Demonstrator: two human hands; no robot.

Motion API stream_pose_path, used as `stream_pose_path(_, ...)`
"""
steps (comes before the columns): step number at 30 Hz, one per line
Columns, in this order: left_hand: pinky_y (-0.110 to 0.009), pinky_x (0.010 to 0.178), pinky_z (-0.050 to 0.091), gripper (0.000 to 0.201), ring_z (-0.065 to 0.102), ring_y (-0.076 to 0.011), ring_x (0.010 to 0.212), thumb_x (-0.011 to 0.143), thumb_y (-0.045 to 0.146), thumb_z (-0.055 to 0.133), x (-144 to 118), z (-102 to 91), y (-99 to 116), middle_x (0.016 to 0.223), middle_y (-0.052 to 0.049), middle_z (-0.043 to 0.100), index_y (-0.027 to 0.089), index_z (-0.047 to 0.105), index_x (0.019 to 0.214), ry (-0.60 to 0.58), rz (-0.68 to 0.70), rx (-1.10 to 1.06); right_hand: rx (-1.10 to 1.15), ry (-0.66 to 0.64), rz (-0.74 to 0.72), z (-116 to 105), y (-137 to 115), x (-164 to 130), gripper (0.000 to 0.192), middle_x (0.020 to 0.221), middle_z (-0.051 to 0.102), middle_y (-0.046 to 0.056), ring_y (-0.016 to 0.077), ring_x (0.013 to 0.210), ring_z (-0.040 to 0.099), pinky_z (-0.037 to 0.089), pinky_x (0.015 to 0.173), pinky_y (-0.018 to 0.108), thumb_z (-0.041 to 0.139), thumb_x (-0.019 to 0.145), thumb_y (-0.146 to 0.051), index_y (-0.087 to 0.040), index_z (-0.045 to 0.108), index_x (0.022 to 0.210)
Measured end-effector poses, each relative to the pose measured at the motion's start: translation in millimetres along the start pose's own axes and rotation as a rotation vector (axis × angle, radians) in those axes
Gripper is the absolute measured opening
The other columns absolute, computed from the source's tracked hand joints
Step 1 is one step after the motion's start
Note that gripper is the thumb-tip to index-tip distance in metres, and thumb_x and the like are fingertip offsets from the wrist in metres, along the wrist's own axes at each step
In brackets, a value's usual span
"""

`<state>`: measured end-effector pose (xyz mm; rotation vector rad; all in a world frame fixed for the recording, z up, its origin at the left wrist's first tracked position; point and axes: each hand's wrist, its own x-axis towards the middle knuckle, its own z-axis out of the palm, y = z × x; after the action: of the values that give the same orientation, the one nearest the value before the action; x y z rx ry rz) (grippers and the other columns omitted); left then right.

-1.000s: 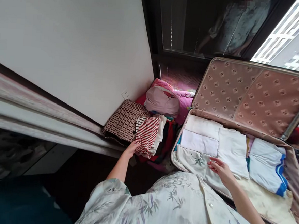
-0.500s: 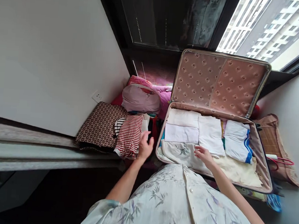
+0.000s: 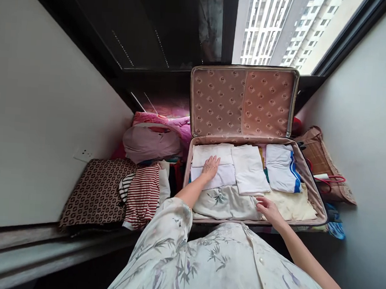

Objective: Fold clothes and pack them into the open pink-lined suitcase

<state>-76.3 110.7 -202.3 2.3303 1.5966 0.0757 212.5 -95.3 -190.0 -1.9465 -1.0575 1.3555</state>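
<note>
An open suitcase (image 3: pixel 309 190) lies on the floor, its patterned pink lid (image 3: pixel 242 101) standing upright against the window. Folded clothes fill it: white pieces (image 3: pixel 249 168), a white and blue garment (image 3: pixel 282 168), a leaf-print cloth (image 3: pixel 224 201) and a cream cloth (image 3: pixel 292 206). My left hand (image 3: pixel 210 167) lies flat, fingers spread, on the folded white clothes at the suitcase's left. My right hand (image 3: pixel 268 208) rests with fingers apart on the cloth near the front rim. Neither hand holds anything.
Left of the suitcase lies a pile: a red-striped top (image 3: pixel 142 194), a brown patterned bag (image 3: pixel 97 193), a pink bundle (image 3: pixel 151 141). A woven bag (image 3: pixel 322 162) stands at the right by the wall. A low ledge (image 3: pixel 40 248) runs along the left.
My left hand left the striped top in the pile and moved right onto the white clothes in the suitcase. My right hand stayed near the front rim. The view turned right.
</note>
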Motion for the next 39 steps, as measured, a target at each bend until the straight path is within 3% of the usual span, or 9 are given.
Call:
stream_pose_path(6, -0.046, 0.107, 0.045, 0.058, 0.053, -0.0312, 0.135, 0.096, 0.005, 0.036, 45, -7.9, 2, 0.15, -0.017, 0.055, 0.022, 0.055, 0.148, -0.114, -0.021, 0.02, 0.099, 0.029, 0.063, -34, 25, -7, 0.048, 0.081, 0.073, 0.004, 0.021, 0.077, 0.068, 0.054, 0.075, 0.034, 0.068, 0.063, -0.042, -0.018, 0.07, 0.105)
stream_pose_path(12, -0.037, 0.095, 0.048, 0.039, 0.065, -0.0289, 0.112, 0.1, 0.021, 0.046, 77, -63.9, -15, 0.12, -0.015, 0.071, 0.023, 0.065, 0.135, -0.115, -0.08, 0.033, 0.094, 0.032, -0.017, -42, 7, 24, 0.044, 0.076, 0.072, 0.003, 0.0188, 0.072, 0.064, 0.053, 0.073, 0.033, 0.066, 0.066, -0.037, -0.017, 0.07, 0.105)
stream_pose_path(15, -0.038, 0.1, 0.045, 0.039, 0.063, -0.0286, 0.115, 0.102, 0.023, 0.046, 62, -79.3, -12, 0.12, -0.018, 0.069, 0.017, 0.061, 0.138, -0.08, -0.078, 0.045, 0.125, -0.008, -0.039, -41, -3, 39, 0.045, 0.079, 0.072, 0.004, 0.0191, 0.075, 0.066, 0.052, 0.074, 0.032, 0.067, 0.068, -0.037, -0.017, 0.07, 0.109)
stream_pose_path(17, -0.04, 0.102, 0.045, 0.04, 0.062, -0.0291, 0.116, 0.103, 0.02, 0.043, 30, -66.0, -1, 0.121, -0.019, 0.067, 0.015, 0.06, 0.138, -0.069, -0.054, 0.074, 0.12, -0.021, -0.039, -41, -6, 47, 0.046, 0.08, 0.073, 0.004, 0.019, 0.076, 0.066, 0.052, 0.074, 0.032, 0.067, 0.069, -0.037, -0.017, 0.07, 0.111)
stream_pose_path(21, -0.049, 0.099, 0.049, 0.049, 0.05, -0.0403, 0.134, 0.097, 0.019, 0.051, -48, 0.6, 30, 0.151, -0.026, 0.047, 0.014, 0.054, 0.146, -0.131, -0.031, 0.206, -0.009, 0.016, -0.036, -42, -7, 68, 0.045, 0.088, 0.074, 0.006, 0.0213, 0.081, 0.068, 0.053, 0.08, 0.033, 0.063, 0.073, -0.035, -0.018, 0.07, 0.114)
stream_pose_path(25, -0.059, 0.108, 0.042, 0.075, 0.031, -0.0475, 0.148, 0.092, 0.027, 0.062, -75, 42.4, 38, 0.169, -0.022, 0.024, 0.018, 0.034, 0.162, -0.132, -0.073, 0.214, -0.343, 0.224, -0.046, -39, -19, 96, 0.05, 0.116, 0.071, 0.016, 0.0307, 0.112, 0.065, 0.048, 0.099, 0.04, 0.061, 0.078, -0.03, -0.015, 0.066, 0.125)
stream_pose_path(28, -0.059, 0.11, 0.039, 0.076, 0.033, -0.0446, 0.147, 0.092, 0.015, 0.054, -67, 42.1, 28, 0.17, -0.018, 0.026, 0.021, 0.03, 0.164, -0.165, -0.059, 0.186, -0.537, 0.286, -0.043, -32, -35, 115, 0.06, 0.13, 0.063, 0.024, 0.0387, 0.129, 0.055, 0.043, 0.106, 0.047, 0.063, 0.082, -0.037, -0.011, 0.056, 0.136)
stream_pose_path(34, -0.059, 0.109, 0.037, 0.069, 0.042, -0.0417, 0.138, 0.094, 0.009, 0.037, -58, 33.7, 17, 0.165, -0.018, 0.035, 0.022, 0.038, 0.161, -0.131, -0.058, 0.149, -0.562, 0.208, 0.068, -18, -62, 142, 0.071, 0.128, 0.064, 0.025, 0.0416, 0.124, 0.059, 0.046, 0.1, 0.05, 0.074, 0.076, -0.05, -0.014, 0.052, 0.133)
stream_pose_path(39, -0.058, 0.106, 0.039, 0.067, 0.049, -0.0398, 0.127, 0.09, 0.016, 0.052, -51, 23.7, 8, 0.16, -0.016, 0.044, 0.024, 0.047, 0.156, -0.155, -0.015, 0.101, -0.433, 0.113, 0.024, -16, -67, 148, 0.041, 0.11, 0.073, 0.02, 0.0386, 0.114, 0.065, 0.05, 0.09, 0.041, 0.077, 0.068, -0.037, -0.017, 0.066, 0.102)
